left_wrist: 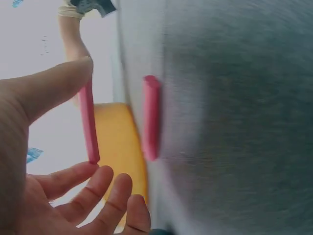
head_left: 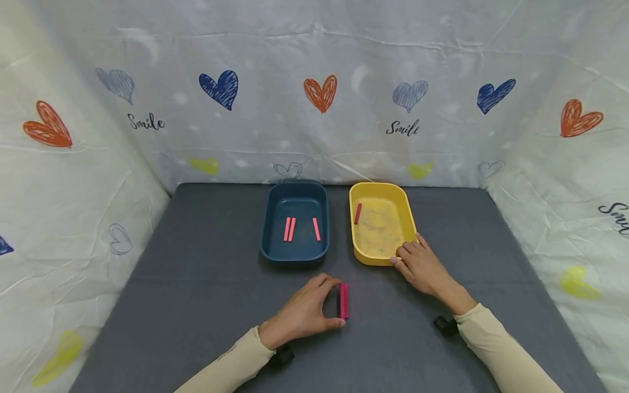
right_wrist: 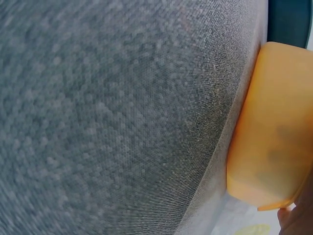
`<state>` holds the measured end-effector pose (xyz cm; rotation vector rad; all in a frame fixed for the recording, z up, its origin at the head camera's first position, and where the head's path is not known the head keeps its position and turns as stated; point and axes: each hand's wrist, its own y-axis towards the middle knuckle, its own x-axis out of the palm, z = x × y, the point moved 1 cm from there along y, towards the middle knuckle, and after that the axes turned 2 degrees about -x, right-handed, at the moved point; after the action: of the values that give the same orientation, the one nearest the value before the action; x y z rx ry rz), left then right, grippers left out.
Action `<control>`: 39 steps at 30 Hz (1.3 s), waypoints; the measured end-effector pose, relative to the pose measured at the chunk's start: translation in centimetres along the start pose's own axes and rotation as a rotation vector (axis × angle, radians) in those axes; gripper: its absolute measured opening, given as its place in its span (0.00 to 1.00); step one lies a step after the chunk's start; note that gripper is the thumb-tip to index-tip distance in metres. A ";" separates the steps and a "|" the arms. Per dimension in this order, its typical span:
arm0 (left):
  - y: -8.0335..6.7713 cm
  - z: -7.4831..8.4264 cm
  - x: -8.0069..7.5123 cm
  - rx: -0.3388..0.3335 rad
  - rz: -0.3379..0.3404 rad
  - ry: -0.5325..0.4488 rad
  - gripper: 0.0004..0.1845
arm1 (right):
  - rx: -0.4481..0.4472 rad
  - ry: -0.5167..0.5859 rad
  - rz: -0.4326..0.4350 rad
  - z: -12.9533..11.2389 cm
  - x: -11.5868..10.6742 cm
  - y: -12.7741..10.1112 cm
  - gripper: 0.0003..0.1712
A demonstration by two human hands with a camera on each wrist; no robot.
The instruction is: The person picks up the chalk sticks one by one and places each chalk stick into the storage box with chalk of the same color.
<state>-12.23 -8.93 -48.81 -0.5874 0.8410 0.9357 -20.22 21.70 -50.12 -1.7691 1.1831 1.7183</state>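
My left hand [head_left: 304, 308] pinches a dark pink stick [left_wrist: 89, 128] lengthwise, thumb at one end and index finger at the other, its other fingers spread. In the left wrist view this stick is raised off the cloth. A second dark pink stick [left_wrist: 151, 117] lies on the grey cloth beside it; from the head the two look side by side. My right hand [head_left: 421, 266] grips the near right corner of the yellow tray [head_left: 361, 254], fingers bent over the rim. Inside that tray, one dark red stick [head_left: 357, 213] lies near the left wall.
Left of the yellow tray stands a dark blue tray [head_left: 265, 240] with three light pink sticks [head_left: 316, 229] in it. Grey cloth [head_left: 206, 240] covers the table. A white curtain [head_left: 275, 54] printed with hearts encloses the back and sides.
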 end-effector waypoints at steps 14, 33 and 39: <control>-0.3 3.1 -3.8 0.051 0.074 -0.027 0.44 | 0.003 0.007 -0.009 -0.1 0.0 0.1 0.13; 2.9 5.0 -7.8 0.134 0.280 0.121 0.43 | -0.017 0.015 0.025 0.4 -0.1 0.2 0.12; 4.6 5.0 -8.2 0.116 0.319 0.159 0.44 | -0.010 0.017 0.012 0.4 -0.1 0.0 0.12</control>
<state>-17.13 -6.64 -39.66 -0.4373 1.1476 1.1303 -20.44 22.04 -50.08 -1.7898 1.1969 1.7220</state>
